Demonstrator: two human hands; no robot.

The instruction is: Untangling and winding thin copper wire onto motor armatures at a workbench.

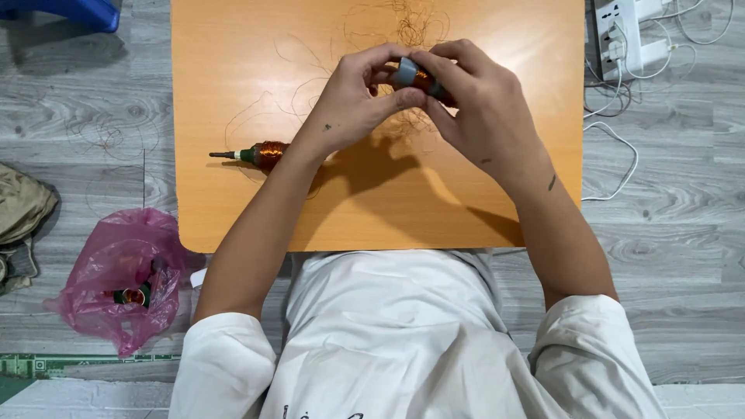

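Pinching 1 copper-wound motor rotor (415,77) between left hand (353,101) and right hand (481,105), steadied above orange table (233,70); loose wire (407,27) behind.

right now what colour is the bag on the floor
Pink, see-through plastic bag, lying left of the table; the head view shows it.

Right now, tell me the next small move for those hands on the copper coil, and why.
Probably keep pulling wire off the copper-wound rotor, left hand steadying, right hand drawing the strand away. Both hands pinch it above the orange table, loose wire tangles already lie behind, and copper shows on it.
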